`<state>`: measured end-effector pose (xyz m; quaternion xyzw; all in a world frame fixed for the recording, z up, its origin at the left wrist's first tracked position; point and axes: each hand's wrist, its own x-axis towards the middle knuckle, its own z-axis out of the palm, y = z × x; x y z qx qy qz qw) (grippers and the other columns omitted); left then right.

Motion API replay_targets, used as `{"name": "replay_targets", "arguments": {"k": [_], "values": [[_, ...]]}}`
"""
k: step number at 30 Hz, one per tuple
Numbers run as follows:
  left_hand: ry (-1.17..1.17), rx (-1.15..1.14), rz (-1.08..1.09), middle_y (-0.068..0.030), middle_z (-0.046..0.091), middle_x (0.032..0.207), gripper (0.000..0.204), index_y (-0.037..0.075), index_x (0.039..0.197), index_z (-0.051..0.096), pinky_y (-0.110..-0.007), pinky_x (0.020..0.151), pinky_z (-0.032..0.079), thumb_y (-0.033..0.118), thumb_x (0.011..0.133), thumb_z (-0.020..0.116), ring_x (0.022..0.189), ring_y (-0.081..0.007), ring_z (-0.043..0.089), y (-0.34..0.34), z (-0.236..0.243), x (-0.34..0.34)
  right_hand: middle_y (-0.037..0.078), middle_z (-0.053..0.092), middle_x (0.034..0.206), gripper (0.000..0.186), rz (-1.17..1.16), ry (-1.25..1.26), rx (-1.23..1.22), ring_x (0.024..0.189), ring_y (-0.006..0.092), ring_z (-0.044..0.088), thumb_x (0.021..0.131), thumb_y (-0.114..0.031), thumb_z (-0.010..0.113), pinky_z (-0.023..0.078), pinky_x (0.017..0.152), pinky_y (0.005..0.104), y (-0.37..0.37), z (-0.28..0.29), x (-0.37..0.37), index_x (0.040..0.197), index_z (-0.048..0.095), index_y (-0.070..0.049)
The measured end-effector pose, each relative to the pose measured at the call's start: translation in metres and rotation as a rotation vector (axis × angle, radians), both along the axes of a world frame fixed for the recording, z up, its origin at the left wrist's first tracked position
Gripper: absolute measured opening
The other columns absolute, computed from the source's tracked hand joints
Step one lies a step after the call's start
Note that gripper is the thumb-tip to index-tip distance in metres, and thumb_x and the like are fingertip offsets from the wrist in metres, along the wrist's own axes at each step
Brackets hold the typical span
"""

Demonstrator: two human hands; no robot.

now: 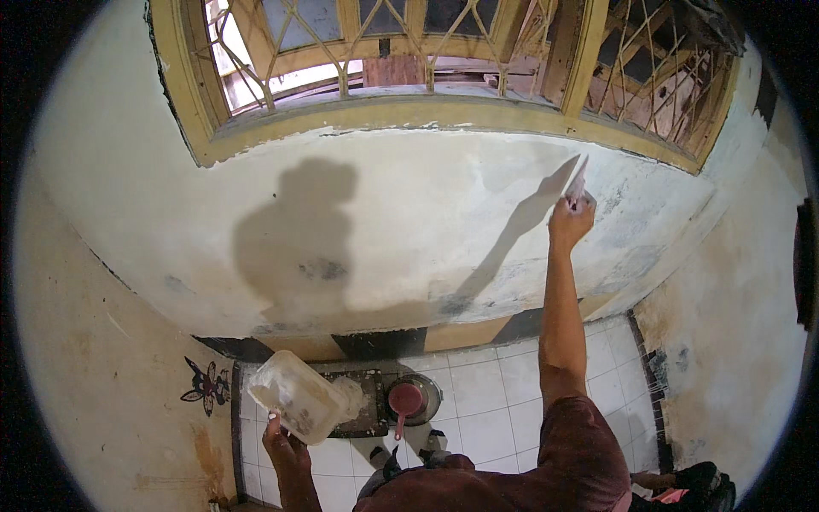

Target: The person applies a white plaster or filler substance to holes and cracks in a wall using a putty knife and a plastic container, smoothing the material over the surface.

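Observation:
My right hand [573, 224] is raised at arm's length to the wall, closed around a pale, flat, pointed tool that looks like a putty knife [578, 183]. Its blade points up, just below the window frame; whether it touches the wall I cannot tell. The wall [409, 222] is off-white, with smeared patches and grey stains. Low on the left, my left hand [286, 448] grips the near edge of a translucent plastic tub [294, 397], tilted and smeared with whitish residue. The fingers under the tub are partly hidden.
A yellow window frame [409, 118] with a metal grille spans the wall above. On the white tiles [495, 384] stand a dark, stained slab [373, 410] and a bucket [433, 401] with a red dipper [405, 399]. Side walls close in left and right. Dark items [704, 486] lie lower right.

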<state>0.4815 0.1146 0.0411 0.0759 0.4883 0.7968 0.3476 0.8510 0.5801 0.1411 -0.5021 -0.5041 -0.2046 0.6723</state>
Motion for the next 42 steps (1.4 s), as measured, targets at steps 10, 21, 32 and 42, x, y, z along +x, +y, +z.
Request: {"name": "replay_targets", "arguments": {"k": [10, 21, 32, 42], "values": [[0.001, -0.021, -0.023, -0.0185, 0.054, 0.118, 0.06, -0.008, 0.126, 0.042, -0.045, 0.093, 0.047, 0.036, 0.087, 0.056, 0.108, -0.0305, 0.055, 0.001, 0.001, -0.006, 0.017, 0.064, 0.1, 0.035, 0.763, -0.524, -0.279, 0.081, 0.0359, 0.064, 0.076, -0.014, 0.062, 0.053, 0.071, 0.0433, -0.085, -0.078, -0.251, 0.111, 0.06, -0.006], [-0.029, 0.032, -0.107, -0.0137, 0.047, 0.13, 0.055, 0.0, 0.131, 0.041, -0.043, 0.095, 0.045, 0.034, 0.09, 0.056, 0.115, -0.0258, 0.049, -0.009, 0.001, -0.003, 0.009, 0.062, 0.106, 0.036, 0.179, -0.772, 0.107, 0.082, 0.0234, 0.062, 0.065, 0.0, 0.062, 0.052, 0.07, 0.0329, -0.03, -0.012, -0.089, 0.099, 0.069, -0.007], [-0.003, -0.02, -0.035, -0.0181, 0.053, 0.118, 0.058, -0.008, 0.125, 0.042, -0.044, 0.093, 0.047, 0.035, 0.089, 0.055, 0.108, -0.0294, 0.055, 0.012, 0.008, 0.016, 0.007, 0.062, 0.11, 0.018, 0.198, -0.984, 0.251, 0.073, 0.0231, 0.06, 0.072, -0.014, 0.065, 0.051, 0.064, 0.0352, -0.02, 0.01, -0.052, 0.087, 0.069, -0.008], [-0.016, 0.025, -0.032, -0.0188, 0.052, 0.119, 0.053, -0.009, 0.124, 0.041, -0.045, 0.092, 0.047, 0.029, 0.09, 0.052, 0.108, -0.0314, 0.055, 0.015, 0.003, 0.038, 0.007, 0.062, 0.115, 0.024, 0.342, -1.127, 0.212, 0.094, 0.0269, 0.063, 0.067, -0.01, 0.066, 0.053, 0.071, 0.0343, -0.005, 0.0, -0.007, 0.09, 0.068, -0.01]]}}
